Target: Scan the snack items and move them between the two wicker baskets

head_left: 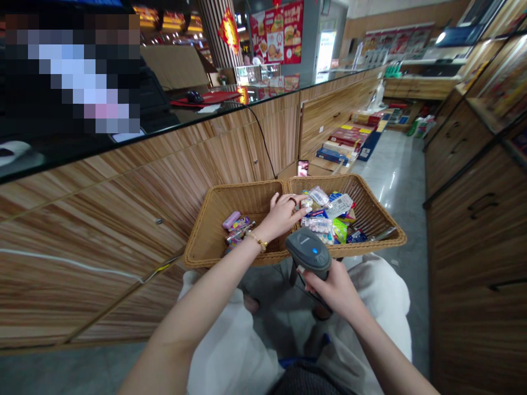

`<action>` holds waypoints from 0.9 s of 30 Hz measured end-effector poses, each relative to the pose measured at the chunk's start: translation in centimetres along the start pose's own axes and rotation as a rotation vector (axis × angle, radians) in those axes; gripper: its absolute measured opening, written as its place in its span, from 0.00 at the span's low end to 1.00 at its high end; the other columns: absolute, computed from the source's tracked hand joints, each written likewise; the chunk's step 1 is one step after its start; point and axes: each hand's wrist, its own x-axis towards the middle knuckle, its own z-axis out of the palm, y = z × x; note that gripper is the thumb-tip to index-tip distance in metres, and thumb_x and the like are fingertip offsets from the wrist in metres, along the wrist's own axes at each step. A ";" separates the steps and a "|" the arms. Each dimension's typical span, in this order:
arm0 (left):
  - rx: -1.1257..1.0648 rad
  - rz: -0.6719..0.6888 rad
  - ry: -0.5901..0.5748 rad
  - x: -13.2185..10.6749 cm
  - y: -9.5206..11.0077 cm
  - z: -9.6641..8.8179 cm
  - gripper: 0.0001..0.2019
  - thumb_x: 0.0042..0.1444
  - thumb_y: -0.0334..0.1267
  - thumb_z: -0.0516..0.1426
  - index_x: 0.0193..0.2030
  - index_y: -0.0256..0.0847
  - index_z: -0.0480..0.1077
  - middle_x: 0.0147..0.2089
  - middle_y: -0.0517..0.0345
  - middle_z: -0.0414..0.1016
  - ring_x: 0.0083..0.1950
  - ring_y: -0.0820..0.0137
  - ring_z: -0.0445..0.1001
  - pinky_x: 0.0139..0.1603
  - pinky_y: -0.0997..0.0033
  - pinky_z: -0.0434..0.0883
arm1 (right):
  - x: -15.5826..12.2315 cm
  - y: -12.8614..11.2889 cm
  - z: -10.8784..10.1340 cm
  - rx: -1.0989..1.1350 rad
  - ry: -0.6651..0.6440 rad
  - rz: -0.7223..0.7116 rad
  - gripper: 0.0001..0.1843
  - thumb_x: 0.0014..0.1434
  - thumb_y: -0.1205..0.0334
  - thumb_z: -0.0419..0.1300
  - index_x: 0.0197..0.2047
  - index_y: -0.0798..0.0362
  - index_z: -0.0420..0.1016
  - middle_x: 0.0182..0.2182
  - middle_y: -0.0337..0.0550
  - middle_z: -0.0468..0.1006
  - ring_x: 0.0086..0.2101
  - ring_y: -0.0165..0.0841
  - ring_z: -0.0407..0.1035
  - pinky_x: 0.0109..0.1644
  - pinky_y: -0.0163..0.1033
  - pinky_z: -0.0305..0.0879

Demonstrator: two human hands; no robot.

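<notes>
The right hand (332,291) is clenched around one handheld barcode scanner (308,253). The left hand (282,215), open, with a gold bracelet (257,240) at the wrist, reaches over the join between the left wicker basket (214,230) and the right wicker basket (366,206), its fingertips just beside a heap of snack packets (329,219) in the right one. The left basket holds one pink box (230,220) and a few small packets. Beyond stand the wood-fronted counter (123,219) and, farther off, stacked boxes (341,145) on the floor.
</notes>
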 end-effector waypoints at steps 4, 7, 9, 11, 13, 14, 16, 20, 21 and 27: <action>0.068 -0.063 -0.002 -2.1 -2.2 -1.4 0.21 0.72 0.51 0.51 0.66 0.48 0.68 0.67 0.51 0.73 0.72 0.60 0.65 0.79 0.43 0.42 | 0.0 0.1 0.4 0.014 -0.025 -0.001 0.08 0.58 0.56 0.60 0.31 0.50 0.74 0.19 0.41 0.80 0.22 0.40 0.77 0.28 0.39 0.71; 0.129 -0.124 0.024 -3.4 -4.5 -2.8 0.21 0.72 0.50 0.50 0.66 0.49 0.68 0.67 0.51 0.74 0.73 0.59 0.64 0.78 0.42 0.42 | 0.0 0.3 0.7 -0.004 -0.038 -0.003 0.08 0.57 0.56 0.59 0.30 0.50 0.74 0.19 0.42 0.79 0.23 0.40 0.77 0.28 0.38 0.71; 0.167 -0.165 0.044 -4.2 -6.3 -3.9 0.21 0.72 0.49 0.50 0.67 0.49 0.68 0.67 0.50 0.74 0.73 0.59 0.64 0.78 0.41 0.43 | 0.0 0.4 0.8 -0.010 -0.041 0.003 0.09 0.57 0.56 0.59 0.31 0.51 0.76 0.19 0.43 0.80 0.24 0.41 0.78 0.28 0.39 0.72; 0.208 -0.209 0.075 -4.8 -8.2 -5.1 0.21 0.72 0.49 0.50 0.67 0.49 0.68 0.67 0.50 0.74 0.73 0.59 0.64 0.78 0.41 0.43 | 0.1 0.6 0.8 -0.007 -0.046 0.007 0.10 0.57 0.56 0.59 0.33 0.52 0.77 0.19 0.43 0.80 0.24 0.41 0.78 0.28 0.39 0.72; 0.243 -0.241 0.093 -5.4 -10.1 -6.2 0.21 0.71 0.48 0.50 0.66 0.49 0.68 0.66 0.49 0.74 0.72 0.58 0.64 0.77 0.40 0.44 | 0.1 0.7 0.8 -0.007 -0.050 0.010 0.10 0.57 0.55 0.59 0.33 0.52 0.77 0.19 0.43 0.80 0.24 0.41 0.78 0.28 0.39 0.72; 0.256 -0.254 0.091 -5.6 -11.0 -6.6 0.21 0.70 0.48 0.51 0.66 0.49 0.69 0.66 0.49 0.75 0.72 0.57 0.65 0.77 0.38 0.45 | 0.1 0.8 0.7 -0.007 -0.048 0.014 0.10 0.57 0.55 0.60 0.32 0.52 0.77 0.19 0.43 0.80 0.24 0.41 0.78 0.28 0.39 0.72; 0.274 -0.272 0.074 -6.1 -12.8 -7.1 0.21 0.69 0.48 0.52 0.65 0.50 0.70 0.65 0.48 0.75 0.71 0.55 0.66 0.76 0.37 0.46 | 0.2 0.8 0.7 -0.006 -0.038 0.019 0.09 0.57 0.55 0.60 0.31 0.51 0.76 0.20 0.42 0.80 0.24 0.40 0.78 0.29 0.38 0.72; 0.299 -0.275 -0.028 -6.8 -15.5 -6.5 0.19 0.64 0.46 0.58 0.60 0.51 0.74 0.65 0.49 0.76 0.72 0.50 0.65 0.76 0.31 0.41 | 0.3 0.9 0.7 -0.004 -0.039 0.020 0.09 0.57 0.55 0.60 0.32 0.51 0.76 0.20 0.43 0.80 0.23 0.40 0.77 0.29 0.38 0.72; 0.307 -0.278 -0.059 -6.9 -16.1 -6.2 0.18 0.62 0.45 0.59 0.59 0.51 0.75 0.64 0.49 0.77 0.72 0.49 0.65 0.75 0.30 0.39 | 0.4 1.0 0.7 -0.003 -0.041 0.020 0.09 0.57 0.56 0.60 0.32 0.51 0.76 0.20 0.42 0.80 0.23 0.40 0.77 0.29 0.38 0.72; 0.357 -0.242 -0.233 -7.6 -18.2 -4.2 0.12 0.55 0.41 0.63 0.46 0.50 0.80 0.62 0.48 0.77 0.72 0.45 0.64 0.76 0.31 0.37 | 0.5 1.2 0.6 -0.004 -0.048 0.030 0.09 0.57 0.56 0.59 0.32 0.52 0.76 0.20 0.43 0.80 0.22 0.40 0.77 0.28 0.39 0.71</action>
